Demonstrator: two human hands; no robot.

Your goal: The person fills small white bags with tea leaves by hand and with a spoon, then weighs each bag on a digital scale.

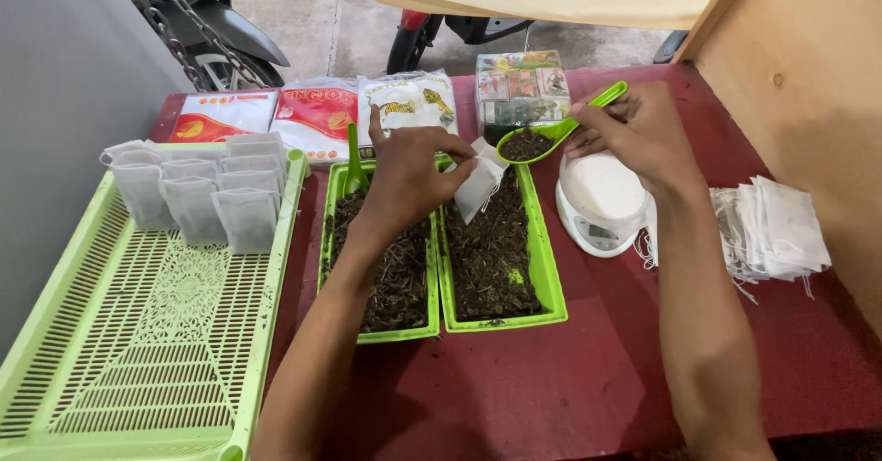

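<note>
While the left hand point(409, 172) pinched an open white sachet point(480, 188) at centre frame, the right hand point(638, 130) gripped a loaded green scoop point(551, 132) beside it. Several filled sachets point(197, 190) stood in the green basket point(147, 351) upper left; many empty sachets point(772, 227) lay at the right of the bench point(588, 378).

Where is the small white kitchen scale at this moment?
In the head view, the white scale sits on the red table, right of the right green tray, below the right hand, with the stack of empty white bags further right.
</note>
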